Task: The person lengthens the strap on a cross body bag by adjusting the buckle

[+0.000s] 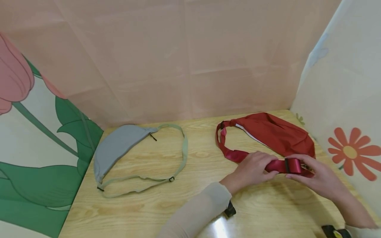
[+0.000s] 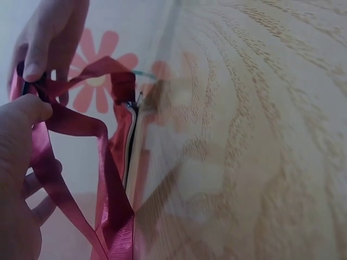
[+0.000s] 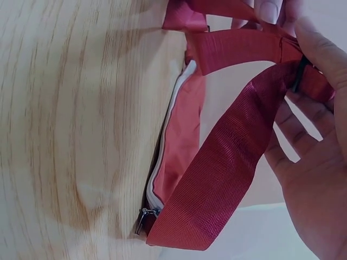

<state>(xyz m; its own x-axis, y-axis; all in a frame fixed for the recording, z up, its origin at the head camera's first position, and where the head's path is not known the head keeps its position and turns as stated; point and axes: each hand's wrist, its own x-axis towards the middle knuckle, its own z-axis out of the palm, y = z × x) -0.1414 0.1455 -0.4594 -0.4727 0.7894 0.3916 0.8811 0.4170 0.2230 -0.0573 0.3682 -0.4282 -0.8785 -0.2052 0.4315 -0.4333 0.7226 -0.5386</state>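
Observation:
A red waist bag (image 1: 276,134) with a pale zip edge lies at the right of the table, its red strap (image 1: 234,155) looping left and forward. Between both hands a stretch of that strap is lifted off the table in front of the bag. My left hand (image 1: 253,169) pinches the strap left of a black slider buckle (image 1: 287,166). On the buckle's other side, my right hand (image 1: 321,177) grips the folded strap between thumb and fingers. In the right wrist view, the buckle (image 3: 300,75) sits beside the right thumb, and the zip pull (image 3: 142,219) hangs at the bag's end.
A grey waist bag (image 1: 122,148) lies on the left of the wooden table (image 1: 205,205), its pale green strap (image 1: 185,148) spread in a loop. A pinkish backdrop (image 1: 190,66) stands behind, with flower-printed panels (image 1: 342,99) at both sides.

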